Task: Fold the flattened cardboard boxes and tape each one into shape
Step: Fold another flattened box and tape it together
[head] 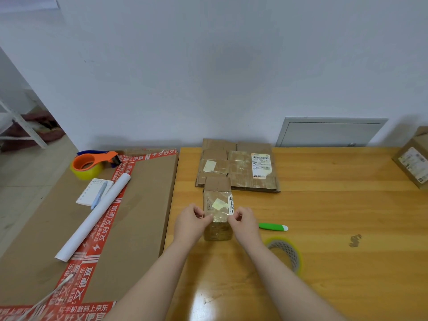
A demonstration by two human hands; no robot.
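Small parcel-packing room, plain back-office look.
Wooden table (pixel 335 216) against a bare white wall (pixel 208 66). Flattened cardboard boxes (pixel 240 172) with shipping labels lie just beyond the grip on the small box (pixel 217 202). Tape roll (pixel 284 247) and green cutter (pixel 272 227) near right of it. Tape dispenser (pixel 92 162) on a big taped carton (pixel 143 205) well left. Labelled box (pixel 414 163) far right.

Pale room, wooden table set against the far wall
A white wall (pixel 208 66) fills the far side, with a grey metal hatch (pixel 331 133) set low at the right, just behind the table's far edge. The wooden table (pixel 335 216) is honey-coloured and glossy, and a bright patch of reflected light (pixel 208 295) lies on its near part. At the left, pale floor tiles (pixel 27 177) run back to a white metal shelf frame (pixel 20 126) in a side opening
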